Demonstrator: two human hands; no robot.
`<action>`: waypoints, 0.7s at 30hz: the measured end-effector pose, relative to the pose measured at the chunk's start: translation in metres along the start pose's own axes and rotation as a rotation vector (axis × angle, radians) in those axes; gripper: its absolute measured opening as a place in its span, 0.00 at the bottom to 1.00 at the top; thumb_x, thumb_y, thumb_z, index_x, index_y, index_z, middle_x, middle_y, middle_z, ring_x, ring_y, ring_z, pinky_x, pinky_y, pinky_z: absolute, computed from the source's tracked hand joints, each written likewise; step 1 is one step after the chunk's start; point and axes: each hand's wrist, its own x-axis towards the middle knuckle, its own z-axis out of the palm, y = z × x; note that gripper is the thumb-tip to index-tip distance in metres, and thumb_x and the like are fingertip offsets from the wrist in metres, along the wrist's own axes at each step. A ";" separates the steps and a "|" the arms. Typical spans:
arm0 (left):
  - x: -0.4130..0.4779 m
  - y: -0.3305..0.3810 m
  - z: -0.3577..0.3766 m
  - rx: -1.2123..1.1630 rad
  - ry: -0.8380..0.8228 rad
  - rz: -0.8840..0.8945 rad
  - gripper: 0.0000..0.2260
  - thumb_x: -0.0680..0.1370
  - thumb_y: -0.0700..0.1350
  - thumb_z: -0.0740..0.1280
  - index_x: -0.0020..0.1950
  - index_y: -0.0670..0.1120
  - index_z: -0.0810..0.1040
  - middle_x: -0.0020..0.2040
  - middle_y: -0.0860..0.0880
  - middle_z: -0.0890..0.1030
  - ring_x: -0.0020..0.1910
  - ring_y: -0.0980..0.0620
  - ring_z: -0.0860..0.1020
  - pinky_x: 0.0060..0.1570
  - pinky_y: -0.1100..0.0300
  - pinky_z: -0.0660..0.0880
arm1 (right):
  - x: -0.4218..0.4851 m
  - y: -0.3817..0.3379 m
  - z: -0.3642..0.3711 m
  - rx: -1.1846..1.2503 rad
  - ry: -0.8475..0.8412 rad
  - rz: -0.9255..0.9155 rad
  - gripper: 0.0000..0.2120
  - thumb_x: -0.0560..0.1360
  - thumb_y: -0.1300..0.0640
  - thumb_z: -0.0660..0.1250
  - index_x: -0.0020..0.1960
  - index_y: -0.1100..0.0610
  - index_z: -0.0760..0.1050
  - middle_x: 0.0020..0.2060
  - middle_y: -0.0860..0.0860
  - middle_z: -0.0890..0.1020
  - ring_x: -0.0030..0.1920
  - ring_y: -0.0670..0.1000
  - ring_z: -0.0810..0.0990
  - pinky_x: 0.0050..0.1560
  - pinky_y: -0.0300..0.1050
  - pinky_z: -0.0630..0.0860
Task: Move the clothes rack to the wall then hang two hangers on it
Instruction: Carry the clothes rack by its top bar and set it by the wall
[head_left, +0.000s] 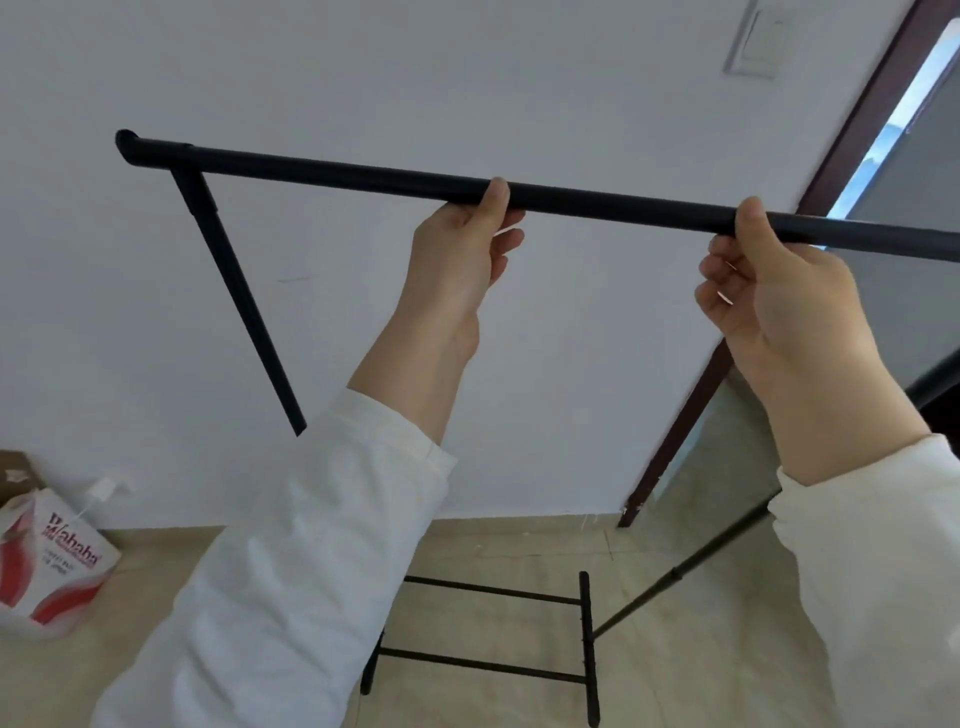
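The black metal clothes rack fills the view in front of a white wall (363, 62). Its top bar (337, 171) runs from upper left down to the right edge. My left hand (462, 244) grips the bar near its middle from below. My right hand (769, 280) grips the same bar further right. The rack's left upright (239, 301) slants down behind my left sleeve. Its base bars (493, 592) lie low on the tiled floor. No hangers are in view.
A white and red carton (52, 566) with a cardboard box behind it sits on the floor at lower left against the wall. A dark brown door frame (691, 405) and a grey glass panel stand at right. A switch plate (753, 41) is on the wall above.
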 end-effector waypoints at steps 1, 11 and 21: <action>0.011 0.000 -0.005 -0.004 -0.012 -0.007 0.07 0.78 0.50 0.61 0.49 0.48 0.76 0.43 0.55 0.80 0.40 0.61 0.78 0.45 0.67 0.73 | 0.005 0.003 0.009 0.024 -0.014 0.002 0.07 0.75 0.51 0.63 0.41 0.54 0.74 0.32 0.46 0.77 0.34 0.44 0.75 0.42 0.39 0.73; 0.111 -0.019 -0.056 0.007 -0.105 -0.135 0.10 0.78 0.50 0.61 0.53 0.46 0.75 0.42 0.54 0.80 0.42 0.59 0.77 0.45 0.66 0.72 | 0.049 0.060 0.080 0.067 0.080 0.028 0.06 0.74 0.49 0.64 0.45 0.52 0.74 0.32 0.45 0.78 0.39 0.46 0.78 0.48 0.43 0.77; 0.136 -0.035 -0.070 0.012 -0.141 -0.178 0.09 0.78 0.50 0.61 0.52 0.48 0.76 0.42 0.55 0.81 0.44 0.59 0.78 0.44 0.67 0.73 | 0.052 0.088 0.092 0.071 0.162 0.051 0.06 0.73 0.49 0.64 0.45 0.51 0.74 0.34 0.45 0.79 0.41 0.46 0.79 0.49 0.43 0.77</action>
